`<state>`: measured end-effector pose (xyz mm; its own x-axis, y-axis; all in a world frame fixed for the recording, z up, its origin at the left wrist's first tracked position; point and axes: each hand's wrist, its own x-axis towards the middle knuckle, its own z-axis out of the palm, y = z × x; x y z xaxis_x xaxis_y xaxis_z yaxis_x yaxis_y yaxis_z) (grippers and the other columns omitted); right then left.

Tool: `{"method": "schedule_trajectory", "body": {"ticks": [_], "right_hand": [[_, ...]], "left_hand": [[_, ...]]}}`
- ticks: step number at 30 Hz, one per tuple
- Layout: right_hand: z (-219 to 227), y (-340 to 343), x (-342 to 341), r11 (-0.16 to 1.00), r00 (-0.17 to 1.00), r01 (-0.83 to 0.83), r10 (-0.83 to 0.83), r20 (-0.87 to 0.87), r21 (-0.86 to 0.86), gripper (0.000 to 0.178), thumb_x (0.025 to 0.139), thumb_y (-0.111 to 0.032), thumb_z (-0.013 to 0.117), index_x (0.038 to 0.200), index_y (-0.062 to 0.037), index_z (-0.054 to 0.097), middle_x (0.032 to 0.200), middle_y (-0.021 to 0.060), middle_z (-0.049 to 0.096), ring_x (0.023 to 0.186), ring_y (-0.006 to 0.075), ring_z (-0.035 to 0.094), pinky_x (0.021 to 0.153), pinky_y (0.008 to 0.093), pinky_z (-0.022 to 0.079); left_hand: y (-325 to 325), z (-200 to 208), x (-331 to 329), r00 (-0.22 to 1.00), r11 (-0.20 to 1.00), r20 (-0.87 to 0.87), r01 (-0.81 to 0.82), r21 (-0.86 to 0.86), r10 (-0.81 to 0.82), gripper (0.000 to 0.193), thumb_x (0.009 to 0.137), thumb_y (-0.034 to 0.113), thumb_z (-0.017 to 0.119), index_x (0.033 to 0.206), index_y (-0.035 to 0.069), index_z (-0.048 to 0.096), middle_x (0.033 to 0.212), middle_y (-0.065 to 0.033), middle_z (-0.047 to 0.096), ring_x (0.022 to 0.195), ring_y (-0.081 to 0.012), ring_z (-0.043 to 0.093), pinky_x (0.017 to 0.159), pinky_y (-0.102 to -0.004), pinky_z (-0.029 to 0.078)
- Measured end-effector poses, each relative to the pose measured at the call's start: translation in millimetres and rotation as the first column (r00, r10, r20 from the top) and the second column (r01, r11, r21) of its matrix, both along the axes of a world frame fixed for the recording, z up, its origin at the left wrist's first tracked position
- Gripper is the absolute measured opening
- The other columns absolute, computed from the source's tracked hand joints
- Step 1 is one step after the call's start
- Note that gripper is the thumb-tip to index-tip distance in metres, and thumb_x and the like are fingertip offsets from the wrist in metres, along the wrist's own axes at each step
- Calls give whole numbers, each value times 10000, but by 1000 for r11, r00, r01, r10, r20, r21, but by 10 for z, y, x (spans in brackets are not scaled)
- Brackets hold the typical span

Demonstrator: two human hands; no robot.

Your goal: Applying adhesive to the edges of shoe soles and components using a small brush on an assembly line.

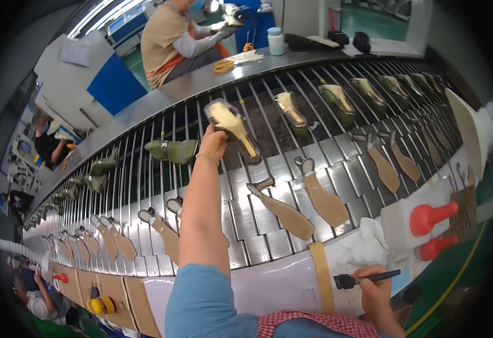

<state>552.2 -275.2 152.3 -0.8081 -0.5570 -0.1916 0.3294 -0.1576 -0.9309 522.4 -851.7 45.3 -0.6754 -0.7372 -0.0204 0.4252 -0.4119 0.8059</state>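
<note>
My left hand (213,142) reaches out over the conveyor, its fingers closed on the near side of an upturned shoe (229,123). That shoe shows a cream underside and a dark rim; whether it rests on the bars I cannot tell. On the right, low down, my right hand (375,290) grips a black-handled flat brush (345,281), bristles pointing left above the white work ledge. Closest to the held shoe on the near metal slats lie a tan sole with a heel (286,215) and another tan sole (324,198).
Upturned shoes (291,110) and green shoes (173,151) line the barred conveyor (246,248). Red-topped bottles (429,218) and crumpled white cloth (366,242) are at right. Across the line are a white jar (276,42), orange-handled scissors (224,66) and a seated person (170,39).
</note>
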Motion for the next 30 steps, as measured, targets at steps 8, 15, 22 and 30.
{"method": "schedule_trajectory", "body": {"ticks": [8, 15, 22, 30], "right_hand": [[-37, -294, -90, 998, 994, -40, 44, -98, 45, 290, 769, -147, 705, 946, 10, 537, 906, 169, 627, 858, 243, 610, 836, 362, 465], [44, -250, -124, 1000, 994, -22, 24, -106, 17, 313, 778, -166, 731, 964, 4, 547, 928, 171, 642, 894, 257, 633, 852, 370, 479], [319, 170, -215, 994, 966, 92, -73, -249, 65, 224, 759, -56, 716, 931, -10, 580, 925, 118, 637, 893, 218, 624, 837, 355, 485], [801, 962, -385, 742, 682, 423, 117, -722, 520, 175, 741, -42, 720, 880, -16, 617, 804, 13, 616, 741, 96, 552, 680, 234, 436]], "left_hand": [[-720, 177, 919, 281, -74, 223, 759, -647, 933, 647, 749, 34, 587, 1356, 125, 382, 1405, -72, 414, 1321, -266, 364, 1074, -547, 237], [-859, 114, 1492, -57, 132, 212, 924, -360, 976, 272, 782, 191, 626, 1037, 166, 535, 1025, -17, 615, 1024, -202, 553, 822, -382, 399], [147, 732, 1876, 314, 176, 325, 420, -890, 892, 722, 603, 147, 821, 1223, 76, 456, 1170, -142, 557, 1062, -377, 548, 900, -413, 460], [1474, 1145, 2827, 947, 989, -287, -144, 23, 144, 619, 835, 293, 692, 1352, 97, 415, 1323, -81, 503, 1222, -238, 466, 1054, -399, 361]]}}
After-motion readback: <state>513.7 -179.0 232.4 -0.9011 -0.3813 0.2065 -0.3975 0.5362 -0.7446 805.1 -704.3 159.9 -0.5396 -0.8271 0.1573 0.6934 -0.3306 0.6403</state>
